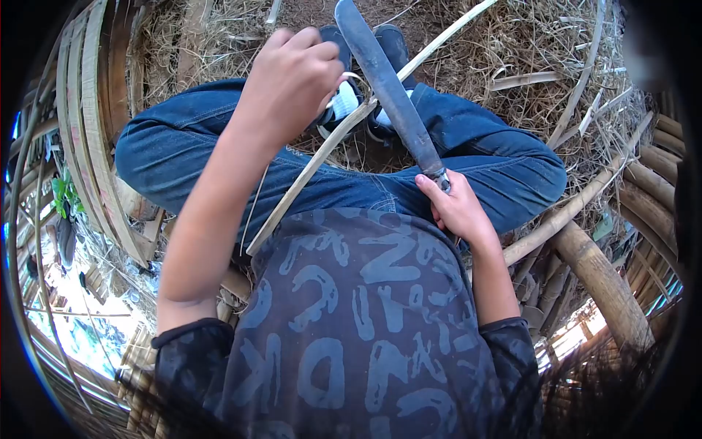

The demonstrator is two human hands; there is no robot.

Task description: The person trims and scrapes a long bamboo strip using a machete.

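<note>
My right hand (457,205) is closed round the handle of a machete (395,95). Its long, dark blade points up and away from me, crossing a pale bamboo strip (311,168) near the strip's middle. That strip runs slantwise over my lap, one end by my shirt and the other beyond my shoes. Raised above my left leg, my left hand (300,77) has its fingers curled closed. A thin pale sliver (352,75) sticks out from the fingers; how it is gripped is partly hidden.
My legs in blue jeans (175,154) are folded, with dark shoes (395,47) in front. Dry straw and shavings (526,110) cover the ground. Long slats (91,110) stand at the left; bamboo poles (599,278) lie at the right.
</note>
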